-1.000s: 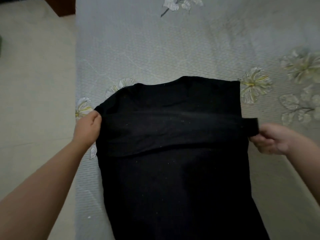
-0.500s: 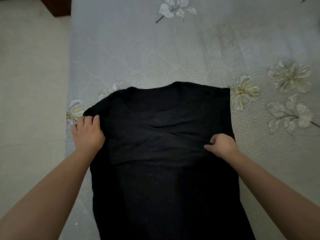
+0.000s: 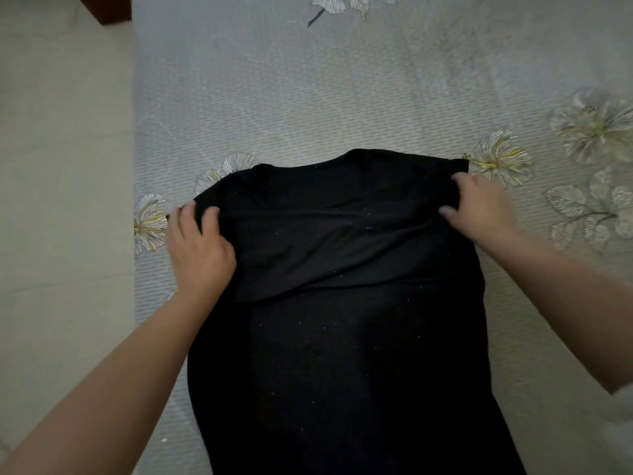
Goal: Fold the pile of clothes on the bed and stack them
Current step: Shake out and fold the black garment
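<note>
A black shirt (image 3: 342,337) lies flat on the bed, neckline away from me, with both sleeves folded across its chest. My left hand (image 3: 198,248) pinches the cloth at the shirt's left shoulder, thumb on top of the fabric. My right hand (image 3: 479,210) grips the right shoulder edge near the top corner. The shirt's lower part runs out of the frame at the bottom.
The bed's grey sheet (image 3: 308,90) with printed white flowers stretches beyond the shirt. The bed's left edge borders a pale tiled floor (image 3: 61,166). A dark wooden piece (image 3: 109,8) shows at the top left. No other clothes are in view.
My right hand laid the sleeve across the chest, then moved up and right to the shoulder corner. My left hand shifted from the left edge onto the shoulder cloth.
</note>
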A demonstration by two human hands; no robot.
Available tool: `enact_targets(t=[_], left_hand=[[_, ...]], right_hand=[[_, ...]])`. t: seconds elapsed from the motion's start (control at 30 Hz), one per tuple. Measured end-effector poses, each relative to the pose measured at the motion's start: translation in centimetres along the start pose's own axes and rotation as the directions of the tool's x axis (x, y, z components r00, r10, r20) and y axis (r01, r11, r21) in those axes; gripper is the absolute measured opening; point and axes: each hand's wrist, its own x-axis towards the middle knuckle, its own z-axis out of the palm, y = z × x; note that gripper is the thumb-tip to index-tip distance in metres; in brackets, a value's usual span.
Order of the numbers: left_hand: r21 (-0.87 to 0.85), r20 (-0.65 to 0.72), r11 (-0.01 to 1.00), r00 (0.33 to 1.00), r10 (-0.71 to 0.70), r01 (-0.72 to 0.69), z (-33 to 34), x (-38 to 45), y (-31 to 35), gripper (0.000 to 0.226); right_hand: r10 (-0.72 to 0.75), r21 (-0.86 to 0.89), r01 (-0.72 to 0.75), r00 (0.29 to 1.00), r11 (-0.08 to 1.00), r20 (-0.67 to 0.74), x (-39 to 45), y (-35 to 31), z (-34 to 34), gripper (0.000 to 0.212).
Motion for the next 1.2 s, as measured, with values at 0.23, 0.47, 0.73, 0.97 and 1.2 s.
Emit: enact_targets(t=[0.23, 0.47, 0.73, 0.97, 1.2], left_hand=[[0.054, 0.316, 0.958, 0.915, 0.251, -0.282, 2.1, -5.6, -2.9, 0.072], [0.252, 0.556, 0.967, 0.824, -0.112, -0.039, 4.2, -4.6, -4.1, 0.079], [0.031, 0.410, 0.999, 0.912, -0.022, 0.010, 2.7, -15.3, 0.1, 0.073], [-0.030, 0.606, 0.998, 0.795, -0.027, 0.057, 1.7, -35.4, 1.6, 0.070], [-0.349, 0.573, 0.513, 0.612, -0.546, 0.784, 1.7, -41.4, 0.5, 0.052]], right_hand=[[-0.422, -0.207, 0.406, 0.906, 0.890, -0.041, -6.4, -0.5, 5.5, 0.058], [-0.373, -0.267, 0.417, 0.906, 0.869, 0.203, -5.9, 3.1, 6.3, 0.059], [-0.198, 0.002, 0.202, 0.962, 0.979, 0.189, -17.6, 8.0, 7.2, 0.066], [0.118, 0.142, -0.167, 0.945, 0.976, 0.304, -32.4, 12.3, 11.5, 0.043], [0.260, 0.306, -0.317, 0.942, 0.898, 0.215, -37.4, 14.7, 13.8, 0.038]])
